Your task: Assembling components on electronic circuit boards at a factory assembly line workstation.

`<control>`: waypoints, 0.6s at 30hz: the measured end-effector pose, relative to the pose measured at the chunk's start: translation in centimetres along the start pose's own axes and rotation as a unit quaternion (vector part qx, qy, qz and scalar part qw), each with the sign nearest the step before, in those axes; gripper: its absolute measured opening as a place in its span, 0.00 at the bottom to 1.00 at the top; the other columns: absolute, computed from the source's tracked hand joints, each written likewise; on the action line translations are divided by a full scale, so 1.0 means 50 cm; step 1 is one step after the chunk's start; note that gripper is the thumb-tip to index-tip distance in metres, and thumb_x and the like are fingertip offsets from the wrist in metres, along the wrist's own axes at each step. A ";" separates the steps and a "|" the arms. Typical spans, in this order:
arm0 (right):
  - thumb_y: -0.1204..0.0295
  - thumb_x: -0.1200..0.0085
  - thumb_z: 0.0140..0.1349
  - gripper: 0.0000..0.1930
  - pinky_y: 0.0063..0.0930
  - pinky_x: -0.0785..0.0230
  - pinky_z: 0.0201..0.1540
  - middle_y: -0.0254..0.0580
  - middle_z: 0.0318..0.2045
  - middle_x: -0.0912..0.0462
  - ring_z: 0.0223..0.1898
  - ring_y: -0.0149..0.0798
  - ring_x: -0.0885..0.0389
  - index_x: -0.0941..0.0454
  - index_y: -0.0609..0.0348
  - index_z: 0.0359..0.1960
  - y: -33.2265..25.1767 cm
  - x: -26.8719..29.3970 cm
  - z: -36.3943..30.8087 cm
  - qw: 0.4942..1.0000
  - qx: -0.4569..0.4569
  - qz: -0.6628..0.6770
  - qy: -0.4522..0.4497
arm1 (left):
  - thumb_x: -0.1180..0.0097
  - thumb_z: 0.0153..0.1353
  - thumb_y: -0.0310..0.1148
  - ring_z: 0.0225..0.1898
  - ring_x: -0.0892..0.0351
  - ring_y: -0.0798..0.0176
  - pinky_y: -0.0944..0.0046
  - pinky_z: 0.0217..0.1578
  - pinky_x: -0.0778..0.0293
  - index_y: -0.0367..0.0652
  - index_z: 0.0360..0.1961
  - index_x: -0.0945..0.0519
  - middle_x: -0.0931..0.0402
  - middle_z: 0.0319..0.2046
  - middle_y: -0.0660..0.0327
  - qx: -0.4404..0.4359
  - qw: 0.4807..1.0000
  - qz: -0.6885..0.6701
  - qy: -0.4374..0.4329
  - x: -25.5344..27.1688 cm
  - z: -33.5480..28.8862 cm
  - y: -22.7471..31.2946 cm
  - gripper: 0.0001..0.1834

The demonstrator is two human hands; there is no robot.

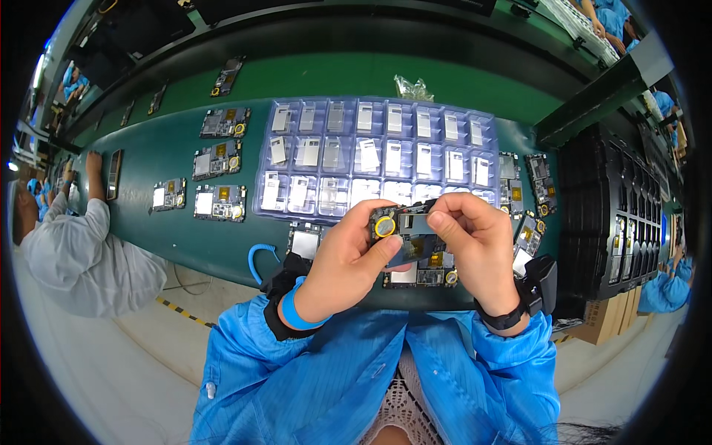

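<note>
Near the front edge of the table, my left hand (345, 248) grips a small black circuit board (385, 225) with a round, yellow-ringed part on it. My right hand (475, 241) is closed at the board's right end, thumb and fingers pinching a thin silver metal cover (415, 222) that lies against the board. Whether the cover is seated or just resting there I cannot tell. Just behind both hands stands a clear plastic tray (297, 216) whose compartments hold several silver metal covers. Beneath my hands, another circuit board (404, 277) lies partly hidden.
More circuit boards (220, 202) lie left of the tray, others (528, 236) to its right. A black slotted rack (582, 215) stands at the right, below a dark post (593, 104). A crumpled clear bag (413, 88) sits behind the tray. A co-worker (89, 245) sits at left.
</note>
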State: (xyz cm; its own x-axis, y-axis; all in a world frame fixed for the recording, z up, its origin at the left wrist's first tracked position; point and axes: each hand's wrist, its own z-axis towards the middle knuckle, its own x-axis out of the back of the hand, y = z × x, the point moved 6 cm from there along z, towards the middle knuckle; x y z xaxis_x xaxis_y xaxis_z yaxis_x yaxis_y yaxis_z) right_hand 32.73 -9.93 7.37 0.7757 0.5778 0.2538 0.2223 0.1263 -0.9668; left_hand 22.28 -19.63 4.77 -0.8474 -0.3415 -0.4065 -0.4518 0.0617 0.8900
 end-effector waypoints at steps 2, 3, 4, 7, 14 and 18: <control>0.77 0.45 0.51 0.04 0.16 0.42 0.20 0.32 0.16 0.27 0.17 0.20 0.34 0.25 0.66 0.26 -0.001 0.000 -0.001 1.000 -0.004 -0.003 -0.001 | 0.58 0.58 0.18 0.37 0.26 0.68 0.67 0.40 0.24 0.34 0.48 0.40 0.31 0.37 0.58 -0.001 1.000 0.005 0.000 0.001 0.000 -0.002 0.16; 0.77 0.45 0.51 0.04 0.16 0.41 0.20 0.33 0.17 0.27 0.17 0.20 0.34 0.25 0.66 0.26 0.000 0.000 -0.001 1.000 -0.007 -0.006 0.000 | 0.58 0.58 0.18 0.37 0.26 0.68 0.68 0.40 0.24 0.34 0.48 0.40 0.31 0.37 0.58 -0.002 1.000 0.008 -0.002 0.001 0.000 -0.004 0.16; 0.77 0.45 0.51 0.04 0.16 0.41 0.20 0.33 0.17 0.27 0.17 0.20 0.34 0.25 0.66 0.26 0.001 0.000 -0.001 1.000 -0.007 -0.006 -0.001 | 0.58 0.58 0.18 0.37 0.26 0.69 0.68 0.39 0.24 0.34 0.48 0.40 0.31 0.37 0.58 -0.002 1.000 0.012 -0.003 0.001 0.001 -0.005 0.16; 0.78 0.45 0.51 0.03 0.17 0.42 0.19 0.34 0.17 0.27 0.17 0.21 0.34 0.25 0.66 0.26 0.003 0.001 -0.001 1.000 -0.003 -0.011 0.000 | 0.58 0.58 0.18 0.36 0.26 0.69 0.69 0.39 0.24 0.34 0.48 0.40 0.31 0.36 0.58 0.000 1.000 0.012 0.000 0.000 0.001 -0.006 0.16; 0.78 0.46 0.51 0.03 0.17 0.41 0.20 0.35 0.17 0.26 0.17 0.21 0.34 0.25 0.66 0.26 0.008 0.002 0.002 1.000 -0.012 -0.007 -0.010 | 0.58 0.58 0.19 0.37 0.27 0.69 0.68 0.39 0.24 0.34 0.49 0.40 0.31 0.36 0.58 0.008 1.000 0.015 -0.001 0.001 0.003 -0.010 0.16; 0.78 0.46 0.51 0.03 0.17 0.41 0.20 0.35 0.18 0.26 0.17 0.22 0.33 0.25 0.66 0.26 0.008 0.002 0.002 1.000 -0.004 -0.011 -0.003 | 0.58 0.59 0.19 0.37 0.27 0.69 0.68 0.40 0.24 0.34 0.48 0.40 0.32 0.36 0.59 0.009 1.000 0.011 -0.004 -0.002 0.005 -0.008 0.16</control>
State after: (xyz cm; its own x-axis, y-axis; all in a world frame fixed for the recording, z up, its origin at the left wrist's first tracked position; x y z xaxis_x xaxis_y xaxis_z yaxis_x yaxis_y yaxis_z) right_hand 32.85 -9.72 7.00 0.7674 0.5794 0.2746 0.2439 0.1322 -0.9607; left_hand 22.47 -19.39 4.39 -0.8591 -0.3332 -0.3886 -0.4381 0.0862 0.8948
